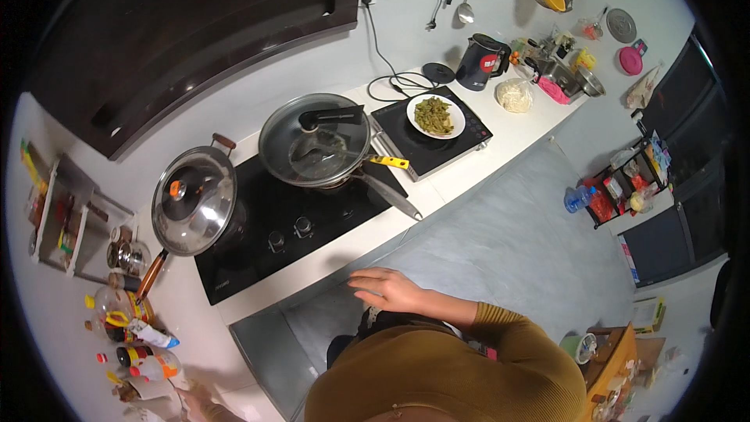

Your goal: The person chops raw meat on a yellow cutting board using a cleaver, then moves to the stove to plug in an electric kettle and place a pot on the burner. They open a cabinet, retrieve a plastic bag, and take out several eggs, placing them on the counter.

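My right hand [384,288] is held in front of my body, fingers spread and holding nothing, beside the counter's edge. Low at the left, my left hand [196,401] reaches over the white counter near several bottles; it is blurred, and its grip is unclear. On the black gas hob [252,258] sits a wok under a glass lid [281,158], with a yellow-handled utensil [389,162] sticking out. A second lidded pan [202,217] stands at its left. A white plate of cooked green vegetables [433,117] rests on the induction cooker [410,155].
A black electric kettle [481,64], a bagged pale food [514,95] and a sink [559,73] are farther right along the counter. Oil and sauce bottles [146,357] crowd the left corner. A dark range hood [193,29] overhangs the hob. A wooden table [612,363] stands behind at the right.
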`<state>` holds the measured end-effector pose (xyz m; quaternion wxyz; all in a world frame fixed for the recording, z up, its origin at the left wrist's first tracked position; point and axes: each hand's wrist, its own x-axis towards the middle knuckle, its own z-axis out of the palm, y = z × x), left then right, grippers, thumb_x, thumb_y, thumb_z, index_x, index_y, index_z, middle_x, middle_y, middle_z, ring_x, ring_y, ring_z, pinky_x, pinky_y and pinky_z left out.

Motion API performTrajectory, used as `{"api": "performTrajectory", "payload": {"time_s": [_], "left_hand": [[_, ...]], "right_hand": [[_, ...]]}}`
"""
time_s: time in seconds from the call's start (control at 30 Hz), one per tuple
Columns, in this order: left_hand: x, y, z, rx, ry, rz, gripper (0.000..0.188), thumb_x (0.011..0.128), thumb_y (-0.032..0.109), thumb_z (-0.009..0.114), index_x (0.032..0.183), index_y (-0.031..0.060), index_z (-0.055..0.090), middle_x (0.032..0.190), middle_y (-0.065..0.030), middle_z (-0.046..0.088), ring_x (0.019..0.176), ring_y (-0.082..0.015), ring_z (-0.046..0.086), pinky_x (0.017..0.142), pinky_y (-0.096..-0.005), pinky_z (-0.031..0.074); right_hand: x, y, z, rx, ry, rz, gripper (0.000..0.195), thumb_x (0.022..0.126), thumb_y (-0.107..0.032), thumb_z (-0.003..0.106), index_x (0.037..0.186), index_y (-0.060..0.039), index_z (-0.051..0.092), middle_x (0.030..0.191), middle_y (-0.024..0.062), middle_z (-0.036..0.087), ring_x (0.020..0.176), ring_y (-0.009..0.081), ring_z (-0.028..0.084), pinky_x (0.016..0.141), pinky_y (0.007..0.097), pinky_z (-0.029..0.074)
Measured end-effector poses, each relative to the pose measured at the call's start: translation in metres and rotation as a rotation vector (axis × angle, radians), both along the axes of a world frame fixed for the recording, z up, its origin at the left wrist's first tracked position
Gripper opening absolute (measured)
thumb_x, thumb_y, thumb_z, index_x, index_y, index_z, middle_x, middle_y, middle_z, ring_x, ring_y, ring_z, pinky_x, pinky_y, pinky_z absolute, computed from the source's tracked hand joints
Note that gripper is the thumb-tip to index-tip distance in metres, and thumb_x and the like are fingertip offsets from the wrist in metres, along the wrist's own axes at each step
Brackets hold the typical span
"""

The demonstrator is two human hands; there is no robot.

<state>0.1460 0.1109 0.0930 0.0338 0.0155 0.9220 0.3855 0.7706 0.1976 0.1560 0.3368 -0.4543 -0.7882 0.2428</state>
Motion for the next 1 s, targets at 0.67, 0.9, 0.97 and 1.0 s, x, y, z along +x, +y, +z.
{"api": "performTrajectory", "payload": {"time_s": [0.67,0.9,0.97,1.0], "left_hand": [[0.558,0.233,0.043,0.363,-1.742,-1.222,0.061,0.100,0.040,0.045,0.145,0.0036,0.027,0.145,-0.0213,0.035,0.130,-0.0337,0.042,0.106,-0.0487,0.036],[0.616,0.255,0.005,0.623,-1.805,-0.822,0.032,0.095,0.023,0.056,0.122,0.0062,0.054,0.108,-0.0065,0.061,0.104,-0.0228,0.057,0.095,-0.0422,0.045],[0.635,0.261,0.020,0.623,-1.627,-0.767,0.029,0.092,0.017,0.061,0.120,0.0074,0.056,0.094,-0.0030,0.059,0.084,-0.0185,0.058,0.079,-0.0360,0.049],[0.637,0.266,0.020,0.616,-1.547,-0.754,0.029,0.092,0.017,0.061,0.119,0.0074,0.056,0.092,-0.0023,0.059,0.082,-0.0175,0.057,0.076,-0.0344,0.049]], "right_hand": [[0.297,0.100,-0.064,-0.561,0.892,-0.865,0.039,0.099,-0.021,0.050,0.133,-0.0029,0.045,0.102,0.0168,0.066,0.079,0.0230,0.068,0.068,0.0325,0.056],[0.375,0.236,-0.095,-0.724,1.267,-0.871,0.036,0.096,-0.009,0.044,0.130,0.0004,0.037,0.105,0.0213,0.061,0.089,0.0322,0.068,0.074,0.0405,0.060],[0.393,0.248,-0.108,-0.819,1.322,-0.736,0.025,0.094,-0.003,0.042,0.118,-0.0005,0.042,0.104,0.0216,0.061,0.084,0.0342,0.068,0.071,0.0423,0.061],[0.397,0.255,-0.110,-0.842,1.306,-0.711,0.025,0.093,-0.002,0.042,0.118,-0.0004,0.042,0.105,0.0219,0.061,0.083,0.0341,0.069,0.071,0.0431,0.061]]}}
